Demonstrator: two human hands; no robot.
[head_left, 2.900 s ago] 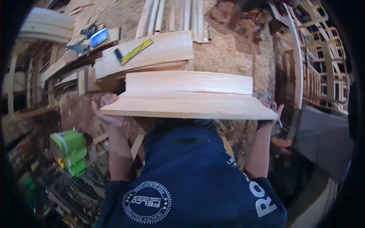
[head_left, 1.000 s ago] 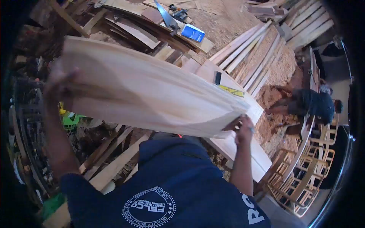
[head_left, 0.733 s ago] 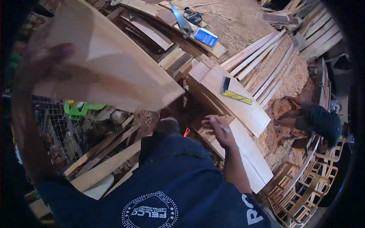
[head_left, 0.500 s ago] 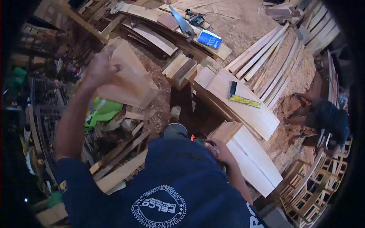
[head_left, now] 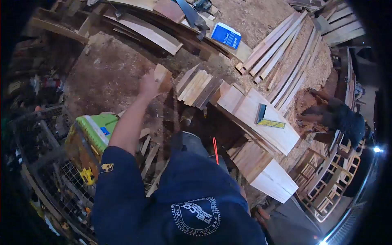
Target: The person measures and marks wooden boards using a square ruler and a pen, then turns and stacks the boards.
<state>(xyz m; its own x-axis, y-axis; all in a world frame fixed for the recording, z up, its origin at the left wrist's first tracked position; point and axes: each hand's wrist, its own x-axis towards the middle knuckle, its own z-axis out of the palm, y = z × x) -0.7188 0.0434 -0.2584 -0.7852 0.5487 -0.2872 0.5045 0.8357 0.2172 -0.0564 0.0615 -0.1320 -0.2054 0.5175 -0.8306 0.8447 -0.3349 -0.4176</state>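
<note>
My left hand (head_left: 149, 85) is closed on a wooden board (head_left: 163, 74), held out ahead of my body and seen nearly end-on. Just right of that board lies a stack of wood pieces (head_left: 197, 87). What looks like part of my right hand (head_left: 261, 213) shows low beside my shirt; its fingers are too dark and hidden to read. A try square (head_left: 270, 118) with a yellow blade rests on pale wide boards (head_left: 281, 136) to the right. Nearer me is another stack of boards (head_left: 275, 181).
A handsaw (head_left: 192, 16) and a blue-and-white packet (head_left: 226, 36) lie on planks at the back. Long strips (head_left: 281, 45) lie on sawdust. A green-lidded box (head_left: 96, 128) and wire mesh (head_left: 53, 151) stand left. Another person (head_left: 343, 120) bends at the right.
My left hand has moved right with the board, which has turned from broad face to nearly end-on. My right hand has dropped lower beside my body. The camera view has shifted.
</note>
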